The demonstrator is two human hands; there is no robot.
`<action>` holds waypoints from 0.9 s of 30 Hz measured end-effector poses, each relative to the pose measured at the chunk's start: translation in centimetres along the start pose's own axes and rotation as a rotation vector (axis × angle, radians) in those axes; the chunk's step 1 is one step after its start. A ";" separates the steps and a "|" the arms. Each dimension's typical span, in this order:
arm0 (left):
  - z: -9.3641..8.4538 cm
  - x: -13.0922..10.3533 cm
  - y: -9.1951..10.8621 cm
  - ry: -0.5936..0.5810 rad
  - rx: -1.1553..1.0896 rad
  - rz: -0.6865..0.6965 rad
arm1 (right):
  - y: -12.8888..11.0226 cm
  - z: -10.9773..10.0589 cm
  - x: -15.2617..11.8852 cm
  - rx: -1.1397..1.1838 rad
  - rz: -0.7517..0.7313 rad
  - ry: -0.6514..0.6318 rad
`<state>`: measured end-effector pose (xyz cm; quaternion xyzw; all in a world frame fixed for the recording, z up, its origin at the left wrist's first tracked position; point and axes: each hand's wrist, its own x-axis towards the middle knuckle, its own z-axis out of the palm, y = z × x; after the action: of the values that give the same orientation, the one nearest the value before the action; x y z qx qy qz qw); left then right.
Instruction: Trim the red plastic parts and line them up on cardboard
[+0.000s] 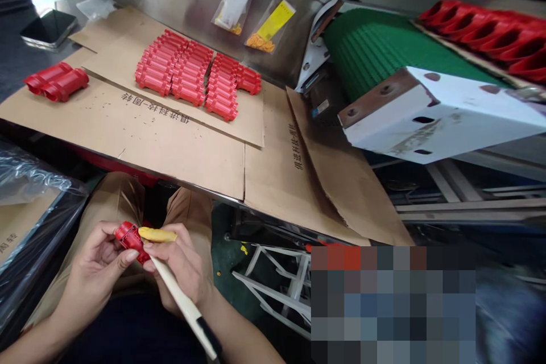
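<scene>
Over my lap, my left hand (100,259) grips a red ribbed plastic part (130,236) between thumb and fingers. My right hand (181,264) is closed around a long cream-white handled tool (177,296) with a black band near its rear end. One finger of that hand wears a yellow finger cot (157,235) and lies against the red part. The tool's working end is hidden at the part. On the cardboard in front, rows of similar red parts (187,74) lie side by side, and two more red parts (57,81) sit at the left.
Cardboard sheets (205,159) cover the bench. Behind them lie two small plastic bags (267,28) with orange pieces and a phone (49,28). A green conveyor belt (367,45) with red parts stands at right. A plastic-lined box (25,210) is at left.
</scene>
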<state>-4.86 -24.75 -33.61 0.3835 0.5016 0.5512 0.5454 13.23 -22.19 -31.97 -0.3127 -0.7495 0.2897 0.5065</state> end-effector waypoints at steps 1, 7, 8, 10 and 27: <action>-0.1 0.1 -0.1 -0.001 -0.035 -0.021 | 0.2 -0.1 0.0 0.079 0.070 0.043; -0.8 -0.1 -0.5 -0.017 -0.090 -0.074 | 0.3 -1.4 -0.1 0.442 0.400 0.177; -0.9 -0.2 -0.6 -0.026 -0.080 -0.076 | 0.1 -1.4 -0.1 0.365 0.367 0.142; -0.9 -0.3 -0.7 -0.035 -0.068 -0.062 | -0.3 -1.3 -0.1 0.203 0.253 0.069; -0.4 -0.4 0.2 -0.001 0.046 0.046 | -0.6 -0.7 0.1 0.058 0.051 0.008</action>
<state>-5.22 -25.19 -33.46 0.4074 0.5050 0.5517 0.5241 13.74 -22.42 -31.24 -0.3183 -0.7306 0.3228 0.5106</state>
